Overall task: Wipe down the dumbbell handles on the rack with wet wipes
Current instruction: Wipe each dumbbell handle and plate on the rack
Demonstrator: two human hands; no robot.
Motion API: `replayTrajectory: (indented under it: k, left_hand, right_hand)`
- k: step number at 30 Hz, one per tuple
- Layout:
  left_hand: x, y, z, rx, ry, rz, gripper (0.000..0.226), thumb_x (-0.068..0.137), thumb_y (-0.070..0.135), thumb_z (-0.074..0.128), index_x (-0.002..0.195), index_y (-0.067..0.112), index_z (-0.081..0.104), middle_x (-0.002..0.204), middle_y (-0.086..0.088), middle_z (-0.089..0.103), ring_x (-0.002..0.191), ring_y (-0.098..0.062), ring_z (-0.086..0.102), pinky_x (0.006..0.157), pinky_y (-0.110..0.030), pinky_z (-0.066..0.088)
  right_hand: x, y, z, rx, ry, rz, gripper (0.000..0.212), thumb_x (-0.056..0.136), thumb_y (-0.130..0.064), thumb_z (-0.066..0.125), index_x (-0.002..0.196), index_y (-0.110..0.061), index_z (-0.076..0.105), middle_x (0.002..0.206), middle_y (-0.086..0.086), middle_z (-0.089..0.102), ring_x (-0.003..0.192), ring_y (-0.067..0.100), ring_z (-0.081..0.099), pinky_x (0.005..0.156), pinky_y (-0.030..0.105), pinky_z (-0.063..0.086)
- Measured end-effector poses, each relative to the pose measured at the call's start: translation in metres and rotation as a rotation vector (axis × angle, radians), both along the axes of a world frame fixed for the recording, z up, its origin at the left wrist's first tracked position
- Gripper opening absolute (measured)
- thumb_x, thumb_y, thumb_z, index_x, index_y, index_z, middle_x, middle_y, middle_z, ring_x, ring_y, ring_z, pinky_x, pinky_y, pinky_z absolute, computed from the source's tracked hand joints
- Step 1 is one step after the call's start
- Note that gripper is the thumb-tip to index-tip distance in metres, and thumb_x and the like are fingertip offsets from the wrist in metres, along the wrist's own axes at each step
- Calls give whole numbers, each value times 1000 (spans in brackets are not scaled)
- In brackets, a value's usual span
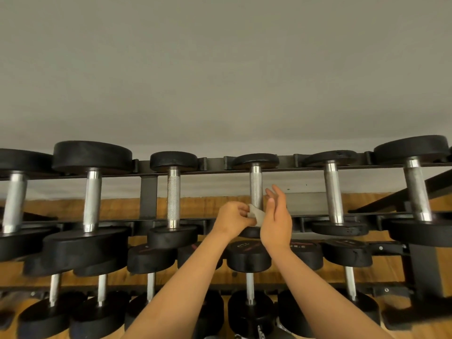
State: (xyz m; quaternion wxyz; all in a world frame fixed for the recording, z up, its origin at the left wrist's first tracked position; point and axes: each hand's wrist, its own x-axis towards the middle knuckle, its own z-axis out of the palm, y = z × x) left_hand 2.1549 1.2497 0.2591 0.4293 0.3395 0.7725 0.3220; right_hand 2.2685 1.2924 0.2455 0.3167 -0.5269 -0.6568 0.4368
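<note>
White, likely limp wet wipe [257, 215] is being pinched edgewise by left hand [232, 219]; right hand [276, 225] is holding fingers straight, empty. Rigid handle [256, 187] is standing beside the fingertips.

Dim, even light; warped, blurred edges

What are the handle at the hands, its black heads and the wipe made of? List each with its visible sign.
Handle: looks like steel, polished at the ends, matte knurled texture mid-grip; it glints.
Heads: probably rubber or urethane; dull black, faintly grainy, no shine.
Wipe: thin whitish nonwoven or paper, likely; it folds limply where the left hand pinches it.
</note>
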Motion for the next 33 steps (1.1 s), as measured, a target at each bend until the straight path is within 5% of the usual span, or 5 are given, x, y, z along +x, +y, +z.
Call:
replayTrajectory:
  k: [5,10,20,25,33]
  left_hand:
    - [-4,-1,0,12,7,61,17,83,9,74,100,9,71,86,0,70,84,-10,65,81,-25,54]
    - [4,3,-3,33,-17,70,23,87,10,70,109,5,70,105,-7,72,97,-13,65,83,-23,52]
    - [6,82,18,147,-170,619,21,97,17,58,111,5,68,108,-8,69,103,-22,63,98,-39,51]
    - [5,62,17,195,-4,447,19,95,14,61,108,4,69,96,-1,66,88,-11,60,79,-21,50]
    - [14,6,7,25,156,42,11,86,12,72,75,7,70,77,-5,70,77,-16,66,72,-26,54]
  right_hand:
    - [1,0,2,-4,2,10,41,104,-30,32,145,-24,38,138,-4,56,124,13,54,101,36,46]
    - [0,0,4,-29,5,14,41,105,-30,31,145,-24,37,137,-5,56,120,12,55,97,30,46]
    - [2,1,-3,58,-56,20,36,105,-33,29,136,-24,46,109,-2,67,89,15,64,75,36,54]
    - [-1,0,-3,75,-28,-17,31,105,-28,34,127,-19,54,109,-6,65,93,8,61,78,28,51]
    - [3,1,5,1,67,25,20,104,-24,41,115,-17,55,103,-5,61,90,5,59,70,16,46]
